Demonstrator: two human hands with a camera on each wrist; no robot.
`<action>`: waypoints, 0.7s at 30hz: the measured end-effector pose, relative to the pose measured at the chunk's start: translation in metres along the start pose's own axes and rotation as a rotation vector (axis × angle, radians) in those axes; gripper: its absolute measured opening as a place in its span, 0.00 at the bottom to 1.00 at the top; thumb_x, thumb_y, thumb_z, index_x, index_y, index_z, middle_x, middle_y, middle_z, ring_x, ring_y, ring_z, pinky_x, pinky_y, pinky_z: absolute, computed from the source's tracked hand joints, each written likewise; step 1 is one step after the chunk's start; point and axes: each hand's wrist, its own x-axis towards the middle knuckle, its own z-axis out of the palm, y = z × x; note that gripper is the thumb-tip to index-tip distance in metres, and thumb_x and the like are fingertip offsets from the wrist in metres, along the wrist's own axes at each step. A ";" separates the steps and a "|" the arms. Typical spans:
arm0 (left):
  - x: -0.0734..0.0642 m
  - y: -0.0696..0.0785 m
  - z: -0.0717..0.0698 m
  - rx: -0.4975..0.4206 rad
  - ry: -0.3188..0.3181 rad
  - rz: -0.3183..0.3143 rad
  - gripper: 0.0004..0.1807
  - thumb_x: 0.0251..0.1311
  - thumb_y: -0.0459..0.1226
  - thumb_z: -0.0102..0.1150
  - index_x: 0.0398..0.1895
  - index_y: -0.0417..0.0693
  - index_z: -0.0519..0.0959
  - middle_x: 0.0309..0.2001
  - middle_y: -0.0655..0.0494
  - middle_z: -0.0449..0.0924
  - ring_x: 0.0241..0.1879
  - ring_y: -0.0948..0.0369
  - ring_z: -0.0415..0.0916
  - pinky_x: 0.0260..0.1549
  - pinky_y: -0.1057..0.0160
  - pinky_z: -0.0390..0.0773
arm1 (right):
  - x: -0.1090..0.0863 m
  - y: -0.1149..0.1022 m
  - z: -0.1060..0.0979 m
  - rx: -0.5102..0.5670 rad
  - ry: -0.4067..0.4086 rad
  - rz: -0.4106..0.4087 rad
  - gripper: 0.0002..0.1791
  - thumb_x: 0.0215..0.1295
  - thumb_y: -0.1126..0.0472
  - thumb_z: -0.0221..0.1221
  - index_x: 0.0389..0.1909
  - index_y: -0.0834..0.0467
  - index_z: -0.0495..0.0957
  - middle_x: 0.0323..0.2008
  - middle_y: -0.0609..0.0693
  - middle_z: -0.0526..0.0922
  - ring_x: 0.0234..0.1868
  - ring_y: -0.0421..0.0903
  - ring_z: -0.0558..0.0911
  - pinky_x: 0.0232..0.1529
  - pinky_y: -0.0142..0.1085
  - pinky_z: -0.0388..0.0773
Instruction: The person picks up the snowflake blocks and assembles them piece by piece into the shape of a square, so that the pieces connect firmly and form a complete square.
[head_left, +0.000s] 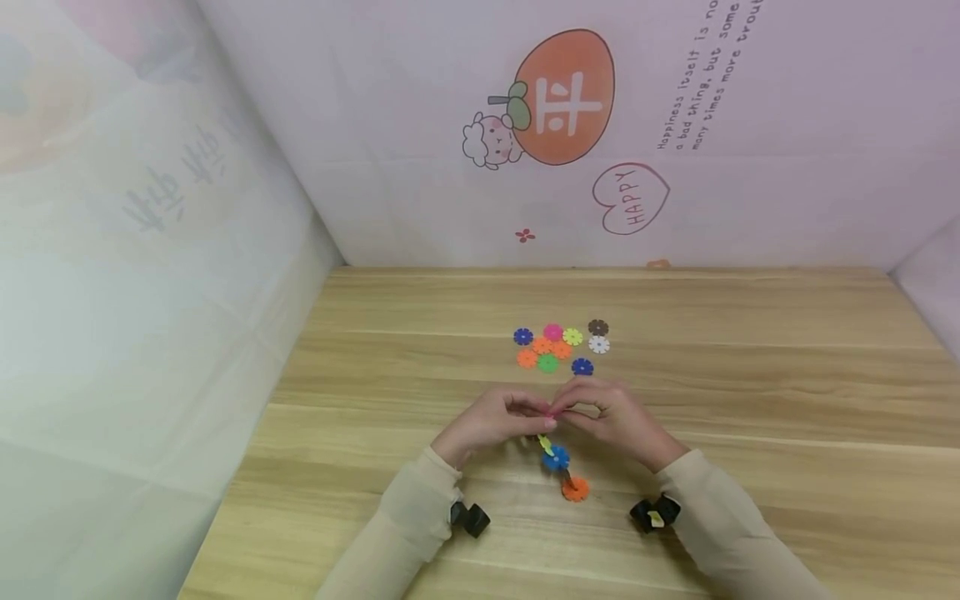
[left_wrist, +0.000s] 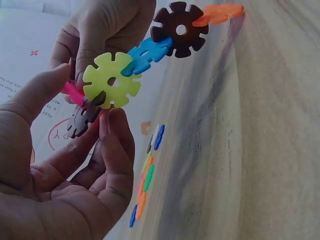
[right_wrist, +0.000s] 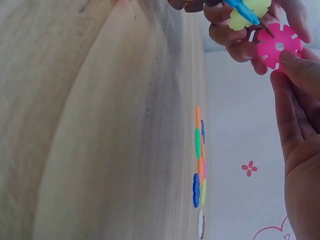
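In the head view, my left hand [head_left: 491, 423] and right hand [head_left: 617, 423] meet above the table. Between thumb and fingers, the right hand pinches a pink notched plastic disc [right_wrist: 267, 54]. A chain of interlocked discs hangs from it: a dark brown disc [left_wrist: 79, 121], a yellow disc [left_wrist: 101, 84], a blue disc [left_wrist: 150, 52], another brown disc [left_wrist: 192, 40] and an orange disc [head_left: 576, 490] at the far end. My left hand holds the chain at its pink and dark brown end, the thumb by the pink disc's edge. Fingers partly hide that joint.
Beyond the hands, loose notched discs lie on the wooden table [head_left: 420, 333]: several orange and blue ones, plus a green disc [head_left: 548, 363], a white disc [head_left: 599, 345] and others. A printed cloth wall [head_left: 420, 192] rises behind the table.
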 end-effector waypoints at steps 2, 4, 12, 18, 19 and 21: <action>-0.001 0.000 0.000 0.005 0.003 -0.009 0.16 0.52 0.49 0.66 0.43 0.55 0.82 0.39 0.61 0.84 0.41 0.64 0.80 0.50 0.59 0.74 | 0.000 0.000 0.001 -0.004 -0.002 0.001 0.13 0.53 0.68 0.66 0.36 0.47 0.83 0.38 0.38 0.83 0.41 0.35 0.80 0.42 0.27 0.79; -0.001 -0.001 0.000 0.007 0.002 -0.010 0.17 0.52 0.49 0.66 0.44 0.55 0.82 0.40 0.61 0.84 0.41 0.64 0.80 0.50 0.59 0.75 | 0.000 0.001 0.002 -0.007 -0.002 0.003 0.13 0.52 0.68 0.66 0.35 0.48 0.83 0.38 0.39 0.83 0.41 0.36 0.81 0.42 0.28 0.79; -0.002 -0.001 -0.001 0.002 0.002 -0.019 0.22 0.52 0.49 0.66 0.48 0.49 0.80 0.39 0.60 0.83 0.40 0.63 0.79 0.46 0.62 0.77 | 0.002 0.005 -0.005 -0.054 -0.004 0.079 0.13 0.54 0.70 0.64 0.40 0.55 0.82 0.39 0.46 0.84 0.40 0.39 0.81 0.42 0.33 0.80; -0.002 -0.001 0.000 0.013 0.019 -0.026 0.21 0.51 0.48 0.66 0.46 0.49 0.81 0.37 0.59 0.83 0.38 0.62 0.80 0.43 0.63 0.77 | 0.001 0.012 -0.012 -0.143 0.031 0.239 0.11 0.56 0.66 0.64 0.42 0.59 0.81 0.40 0.51 0.84 0.42 0.45 0.82 0.45 0.41 0.80; -0.003 -0.001 0.000 0.014 0.021 -0.027 0.21 0.51 0.48 0.66 0.46 0.49 0.81 0.37 0.59 0.83 0.38 0.62 0.80 0.43 0.63 0.77 | 0.001 0.013 -0.014 -0.153 0.034 0.283 0.12 0.56 0.65 0.64 0.42 0.59 0.81 0.41 0.52 0.84 0.43 0.47 0.82 0.46 0.43 0.80; -0.003 -0.002 0.001 0.015 0.026 -0.031 0.21 0.51 0.49 0.67 0.46 0.50 0.81 0.38 0.59 0.83 0.38 0.62 0.80 0.43 0.63 0.77 | 0.001 0.016 -0.016 -0.178 0.038 0.361 0.12 0.57 0.64 0.63 0.43 0.59 0.81 0.43 0.53 0.84 0.44 0.50 0.82 0.47 0.46 0.79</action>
